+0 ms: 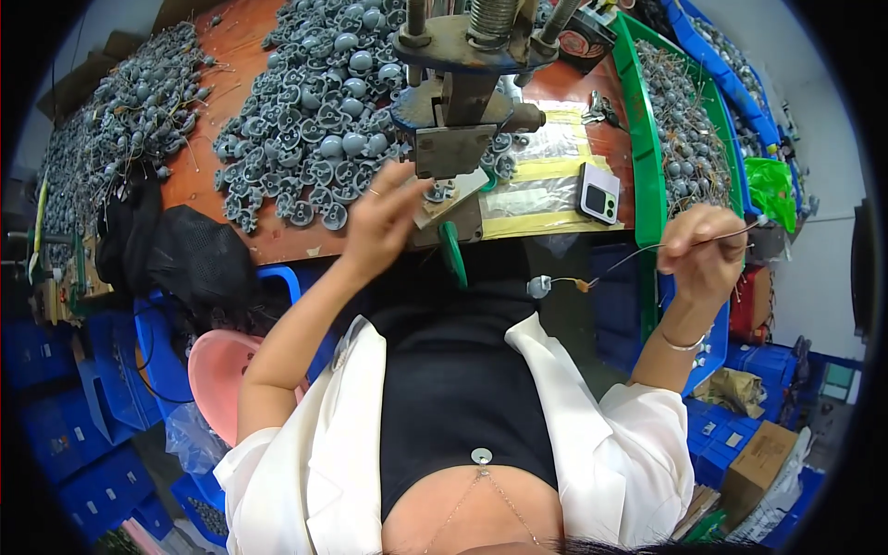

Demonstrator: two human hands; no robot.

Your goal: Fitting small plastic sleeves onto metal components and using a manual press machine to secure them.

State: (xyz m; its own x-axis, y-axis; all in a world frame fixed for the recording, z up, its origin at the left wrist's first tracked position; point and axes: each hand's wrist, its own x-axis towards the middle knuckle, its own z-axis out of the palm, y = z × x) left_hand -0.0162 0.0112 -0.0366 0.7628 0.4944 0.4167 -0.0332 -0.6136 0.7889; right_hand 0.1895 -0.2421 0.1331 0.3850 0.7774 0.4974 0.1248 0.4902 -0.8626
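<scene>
My left hand (384, 217) reaches to the metal press (453, 148), fingers stretched out and apart. Its fingertips are beside a small grey plastic part (438, 191) on the fixture under the press head; whether they touch it I cannot tell. My right hand (705, 245), out to the right, is closed on a thin dark wire (638, 251) that curves down to the left. An orange tip (581, 285) and a small grey plastic piece (538, 287) hang at its far end, over my lap. A green ring-shaped piece (452, 253) sits at the table edge below the press.
Grey plastic housings (314, 120) lie heaped on the red table (242, 46). Wired grey parts (139, 102) are piled at the far left. A green tray (646, 139) holds more at the right. A phone (599, 194) rests beside yellow tape. A pink basin (217, 375) stands below my left arm.
</scene>
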